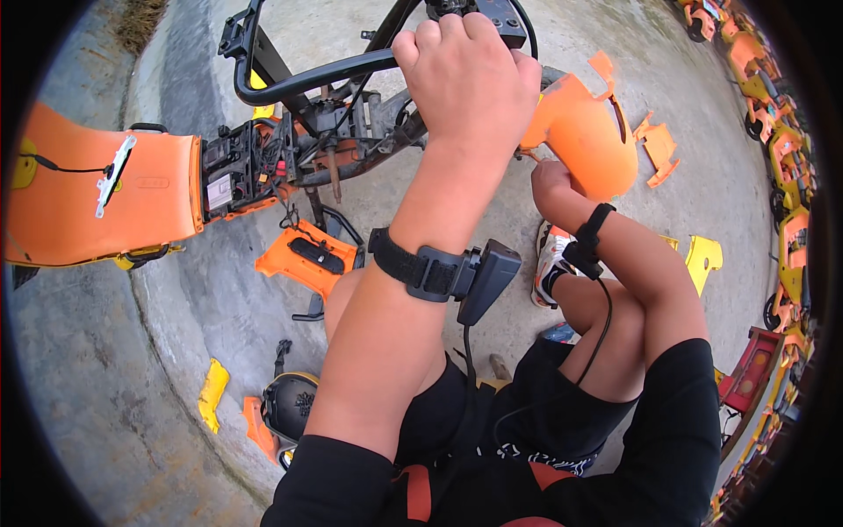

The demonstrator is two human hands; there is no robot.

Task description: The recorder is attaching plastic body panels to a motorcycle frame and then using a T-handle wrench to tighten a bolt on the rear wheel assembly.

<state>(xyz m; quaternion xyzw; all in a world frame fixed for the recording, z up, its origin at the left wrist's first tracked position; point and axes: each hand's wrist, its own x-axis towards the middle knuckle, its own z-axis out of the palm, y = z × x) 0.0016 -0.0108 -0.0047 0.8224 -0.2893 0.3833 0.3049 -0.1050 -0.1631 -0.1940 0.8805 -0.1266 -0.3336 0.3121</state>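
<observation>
My left hand (465,79) is closed over the top of the black steering assembly (351,66) of a partly stripped scooter. Below it the dark frame (369,119) shows exposed wiring and rusty metal parts. Lower and to the right, my right hand (553,189) is closed beside the curved orange front fender (587,140); what its fingers hold is largely hidden. An orange body section (105,202), with a cable and a silver bracket lying on it, extends to the left, joined to an open electronics tray (228,167).
Loose orange panels (299,263) (654,149) and yellow pieces (212,393) (702,259) lie on the concrete floor (176,334). A black helmet-like object (285,408) sits at lower left. A dense row of orange and yellow scooters (773,132) lines the right, near a red cart (746,369).
</observation>
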